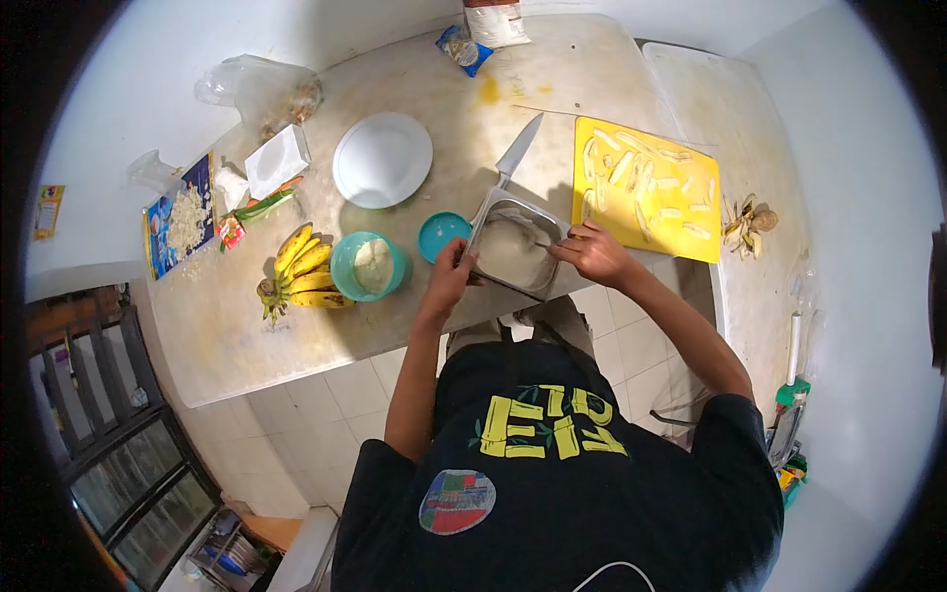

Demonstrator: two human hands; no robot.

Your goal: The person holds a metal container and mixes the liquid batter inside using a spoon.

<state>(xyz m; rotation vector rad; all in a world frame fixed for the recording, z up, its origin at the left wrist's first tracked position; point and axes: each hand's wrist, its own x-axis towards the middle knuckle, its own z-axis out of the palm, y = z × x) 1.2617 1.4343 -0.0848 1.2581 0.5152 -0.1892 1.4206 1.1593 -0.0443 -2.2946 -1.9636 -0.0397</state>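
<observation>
My left hand [451, 276] grips the left side of a rectangular metal pan [538, 204] at the table's front edge. Inside the pan lies a pale, creamy batter [511, 252]. At the pan's right side, my right hand [594, 257] is closed, its fingers pinched over the rim. A pale, slim shape runs from these fingers into the batter; its kind is not clear. Just left of the pan sits a small teal bowl [440, 237]. A knife [519, 150] lies behind the pan, blade pointing away. On the right, a yellow cutting board [646, 237] carries several banana slices [623, 170].
Further left stand a teal tub [342, 264] with white contents, a bunch of bananas [301, 266] and a white plate [383, 161]. Banana peels [747, 225] lie right of the board. A blue packet [464, 51] and a plastic bag [252, 89] are at the back.
</observation>
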